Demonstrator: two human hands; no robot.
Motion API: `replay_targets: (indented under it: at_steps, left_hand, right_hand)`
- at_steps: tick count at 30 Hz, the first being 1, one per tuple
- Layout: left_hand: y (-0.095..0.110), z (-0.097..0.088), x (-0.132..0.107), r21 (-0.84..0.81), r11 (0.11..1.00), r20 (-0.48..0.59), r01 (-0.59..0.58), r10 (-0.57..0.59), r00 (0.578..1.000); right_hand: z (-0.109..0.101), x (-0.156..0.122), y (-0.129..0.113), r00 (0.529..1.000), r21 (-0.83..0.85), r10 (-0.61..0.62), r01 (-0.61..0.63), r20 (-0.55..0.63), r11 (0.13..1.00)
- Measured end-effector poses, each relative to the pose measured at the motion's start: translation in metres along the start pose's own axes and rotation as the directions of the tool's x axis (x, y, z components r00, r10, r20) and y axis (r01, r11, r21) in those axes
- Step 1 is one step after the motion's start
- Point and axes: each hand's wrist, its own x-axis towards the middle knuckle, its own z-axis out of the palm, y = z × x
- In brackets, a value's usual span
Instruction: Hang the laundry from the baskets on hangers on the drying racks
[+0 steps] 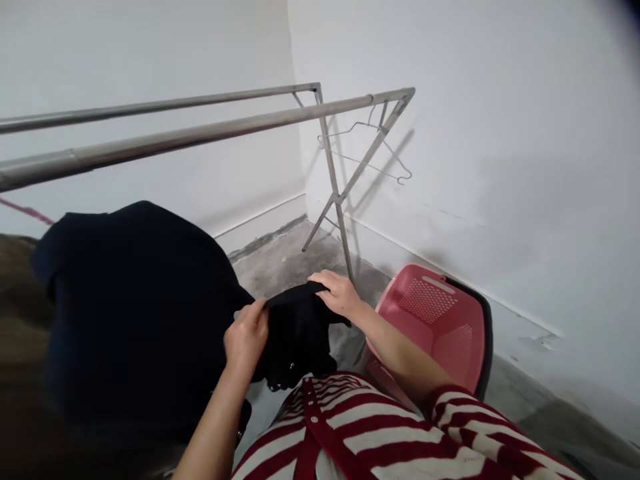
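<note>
A black garment [300,333] is stretched between my two hands, just in front of my body. My left hand [247,335] is closed on its upper edge at the left. On the right, my right hand [337,293] grips the same edge, fingers over the top and thumb below. The cloth hangs down from there, with small shiny spots low on it. Close beside my left hand hangs a large dark navy garment [145,313]. Whether the two pieces of cloth are joined I cannot tell.
A metal drying rack [200,137] crosses the view above the garments. A wire hanger [365,160] hangs near its right end. A pink laundry basket [435,320] with a perforated wall is on the floor at right. Something brown and blurred [23,320] fills the far left. White walls meet behind.
</note>
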Motion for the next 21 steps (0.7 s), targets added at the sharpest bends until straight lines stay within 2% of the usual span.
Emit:
replay_targets:
  at_steps: [2,5,8,11,14,17,19,21]
  left_hand:
    - [-0.012,0.0,0.001,0.128,0.981,-0.113,0.148,-0.134,0.985]
    - [-0.021,0.001,0.007,0.199,0.937,-0.228,0.288,-0.242,0.943]
    - [-0.024,0.001,0.019,0.22,0.906,-0.23,0.361,-0.311,0.922]
    - [-0.023,-0.002,0.031,0.271,0.852,-0.207,0.449,-0.404,0.891]
    - [-0.019,-0.009,0.041,0.337,0.834,-0.136,0.438,-0.417,0.899]
    - [-0.014,-0.019,0.051,0.285,0.881,-0.077,0.379,-0.373,0.925]
    - [-0.013,-0.026,0.056,0.175,0.906,-0.106,0.384,-0.371,0.923]
    - [-0.012,-0.032,0.059,0.064,0.924,-0.183,0.376,-0.36,0.915]
  right_hand:
    - [-0.006,0.004,-0.001,0.998,-0.06,-0.054,0.052,-0.034,0.997]
    - [-0.001,0.005,-0.008,0.985,-0.048,-0.171,0.17,-0.006,0.984]
    - [0.001,0.006,-0.013,0.974,0.036,-0.221,0.219,0.054,0.975]
    - [-0.013,0.013,-0.008,0.987,0.105,-0.157,0.151,0.046,0.983]
    - [-0.033,0.021,0.011,0.999,0.111,-0.028,0.025,0.026,0.994]
    - [-0.043,0.026,0.037,0.998,0.078,0.066,-0.066,0.003,0.995]
    - [-0.044,0.025,0.05,0.995,0.038,0.089,-0.087,-0.041,0.995]
    - [-0.042,0.021,0.058,0.992,-0.002,0.092,-0.093,-0.09,0.996]
